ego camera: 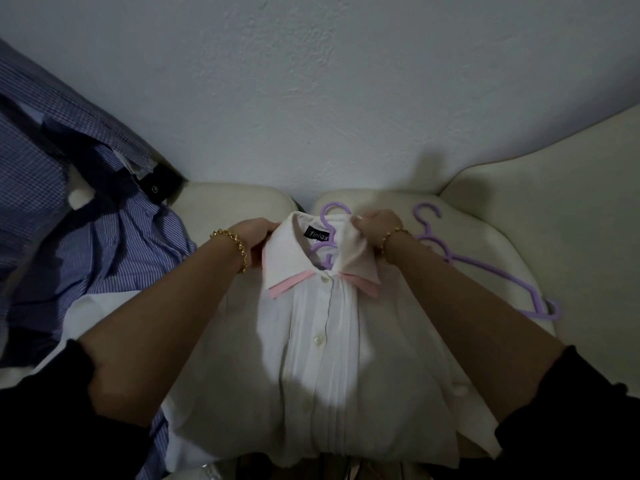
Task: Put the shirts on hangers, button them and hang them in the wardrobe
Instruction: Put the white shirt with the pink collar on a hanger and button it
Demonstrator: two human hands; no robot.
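Observation:
A white shirt point(322, 358) with a pink-edged collar lies front up on a cream sofa point(502, 230), its placket buttoned. A purple hanger point(329, 221) sits inside it, the hook sticking out past the collar. My left hand point(256, 233) grips the left side of the collar. My right hand point(375, 225) grips the right side of the collar, fingers curled round the fabric.
A second purple hanger point(485, 268) lies on the sofa to the right of the shirt. Blue striped and checked shirts point(86, 237) are heaped on the left. A white wall point(311, 98) rises behind the sofa.

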